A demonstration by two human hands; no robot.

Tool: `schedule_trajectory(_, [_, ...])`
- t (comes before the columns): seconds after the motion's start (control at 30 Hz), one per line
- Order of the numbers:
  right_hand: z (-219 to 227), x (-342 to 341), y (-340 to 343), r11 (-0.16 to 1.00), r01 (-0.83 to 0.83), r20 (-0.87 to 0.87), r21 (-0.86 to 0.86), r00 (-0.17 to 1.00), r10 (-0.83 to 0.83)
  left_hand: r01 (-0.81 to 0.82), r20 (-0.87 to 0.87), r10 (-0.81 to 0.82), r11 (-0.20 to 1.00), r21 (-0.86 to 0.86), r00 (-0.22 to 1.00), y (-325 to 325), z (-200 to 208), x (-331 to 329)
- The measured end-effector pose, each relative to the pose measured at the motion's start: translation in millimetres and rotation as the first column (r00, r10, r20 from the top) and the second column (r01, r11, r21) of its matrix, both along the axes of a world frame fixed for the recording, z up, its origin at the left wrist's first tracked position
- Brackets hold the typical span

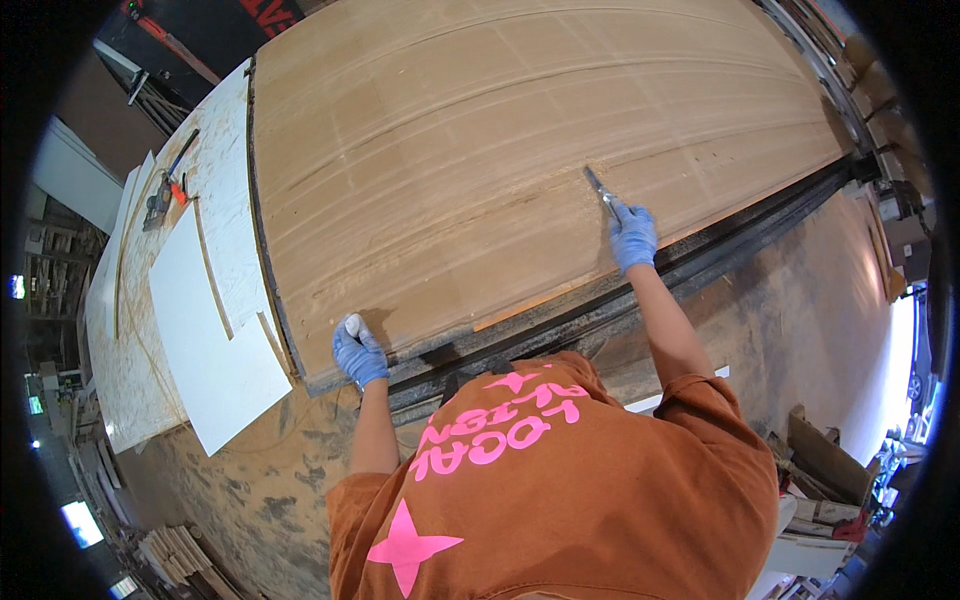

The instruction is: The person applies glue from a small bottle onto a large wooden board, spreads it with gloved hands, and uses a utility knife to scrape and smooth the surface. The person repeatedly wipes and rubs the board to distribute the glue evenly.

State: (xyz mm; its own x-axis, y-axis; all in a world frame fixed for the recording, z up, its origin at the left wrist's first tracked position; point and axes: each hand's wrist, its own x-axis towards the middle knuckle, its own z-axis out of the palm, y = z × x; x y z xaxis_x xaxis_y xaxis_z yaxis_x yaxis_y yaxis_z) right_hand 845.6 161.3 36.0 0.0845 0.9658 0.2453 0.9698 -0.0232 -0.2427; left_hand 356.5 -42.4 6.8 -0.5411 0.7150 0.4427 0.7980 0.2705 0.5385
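Note:
My right hand (633, 238), in a blue glove, is closed around a slim metal-bladed hand tool (599, 188). The tool's tip meets the broad brown board (480, 130), and pale crumbs or dust lie around that spot. My left hand (358, 352), also gloved in blue, is at the board's near left corner. Its fingers are curled, and a whitish rounded patch shows at their top; whether that is a held lump or a dusty glove tip I cannot make out. Grooves and faint lighter stripes run across the board.
Left of the board is a white, dust-marked surface (225, 150) with a white sheet (205, 310), thin wood strips (212, 270) and a power tool (160, 200). A dark rail (740, 220) runs along the board's near edge. Sawdust covers the floor (270, 470); scrap boards (825, 455) are stacked at right.

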Motion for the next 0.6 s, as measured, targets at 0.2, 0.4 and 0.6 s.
schedule_trajectory(0.2, [1, 4, 5, 1.0, -0.011, 0.056, -0.028, 0.998, 0.012, -0.011, -0.036, 0.01, 1.0, -0.017, 0.999, -1, 0, 1])
schedule_trajectory(0.4, [-7, 16, 12, 0.998, 0.058, 0.022, -0.01, 0.998, -0.058, -0.016, -0.013, 0.016, 1.0, -0.009, 1.0, 1, 1, 2])
schedule_trajectory(0.6, [-8, 18, 18, 0.992, 0.117, -0.077, -0.053, 0.99, -0.121, -0.017, -0.073, 0.014, 0.999, -0.043, 0.997, 0, -1, -2])
